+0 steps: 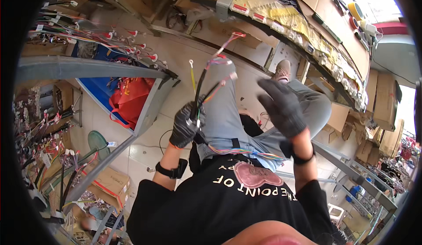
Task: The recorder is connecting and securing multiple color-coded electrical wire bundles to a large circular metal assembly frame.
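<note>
Left gloved hand grips wire harness; right gloved hand loosely spread, right of harness; red bag left of harness.

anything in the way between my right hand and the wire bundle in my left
Nothing visible: open space separates the black-gloved right hand from the black-sheathed bundle of multicoloured wires held in the black-gloved left hand. The light blue denim jeans appear below that gap, not across it.
</note>
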`<move>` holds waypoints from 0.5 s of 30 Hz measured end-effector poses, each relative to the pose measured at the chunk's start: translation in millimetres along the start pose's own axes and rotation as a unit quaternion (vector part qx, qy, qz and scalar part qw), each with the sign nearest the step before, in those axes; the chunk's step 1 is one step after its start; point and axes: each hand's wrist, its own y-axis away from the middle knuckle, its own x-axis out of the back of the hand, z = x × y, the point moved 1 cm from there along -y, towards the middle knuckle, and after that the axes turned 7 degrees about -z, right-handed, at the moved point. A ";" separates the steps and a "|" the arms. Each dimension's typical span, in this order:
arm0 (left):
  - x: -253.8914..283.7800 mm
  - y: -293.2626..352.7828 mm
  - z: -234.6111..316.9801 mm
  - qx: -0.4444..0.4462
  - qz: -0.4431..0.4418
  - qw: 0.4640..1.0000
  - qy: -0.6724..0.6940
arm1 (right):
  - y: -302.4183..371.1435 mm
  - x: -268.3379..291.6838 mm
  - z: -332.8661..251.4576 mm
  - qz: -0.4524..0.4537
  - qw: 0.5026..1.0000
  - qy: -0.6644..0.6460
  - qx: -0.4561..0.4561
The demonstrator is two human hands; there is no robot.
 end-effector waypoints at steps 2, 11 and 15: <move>-9.3 -0.9 10.5 0.056 0.014 0.987 0.153 | -54.6 -23.1 18.7 0.015 1.000 -0.016 0.013; -13.4 -13.0 34.0 -0.056 0.007 0.931 -0.361 | -135.5 -50.1 37.8 0.090 0.816 -0.562 -0.102; -14.8 -23.4 40.3 -0.085 0.011 0.926 -0.367 | -148.5 -54.8 40.1 0.152 0.825 -0.535 -0.099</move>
